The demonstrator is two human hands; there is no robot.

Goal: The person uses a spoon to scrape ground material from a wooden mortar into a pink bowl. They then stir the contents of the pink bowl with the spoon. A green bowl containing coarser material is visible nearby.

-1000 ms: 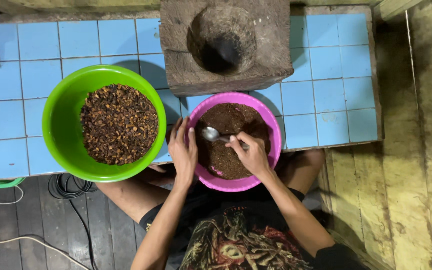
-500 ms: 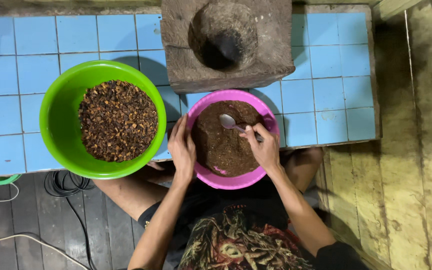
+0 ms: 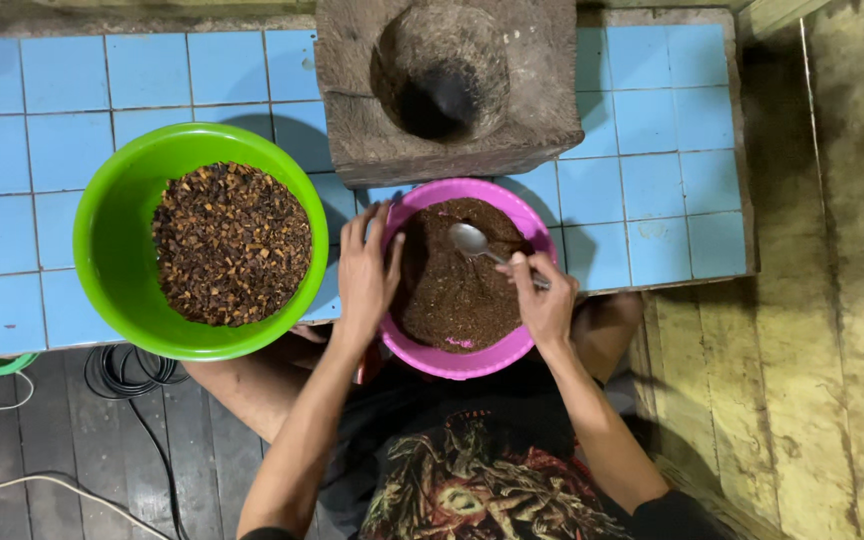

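A pink bowl [image 3: 457, 360] of fine dark brown powder sits at the near edge of the blue tiled surface [image 3: 42, 170], partly over my lap. My left hand [image 3: 364, 275] grips the bowl's left rim. My right hand [image 3: 542, 300] holds a metal spoon [image 3: 472, 240]; its bowl rests on the powder near the far side. To the left stands a green bowl [image 3: 112, 290] filled with coarse dark brown bits.
A rough stone mortar block [image 3: 352, 130] with a deep round hollow stands just beyond the pink bowl. Cables [image 3: 127, 375] lie on the dark wooden floor at lower left. Yellowish wooden planks [image 3: 822, 330] run along the right side.
The spoon has moved from the bowl's left middle toward its far side. My left hand has stayed on the rim.
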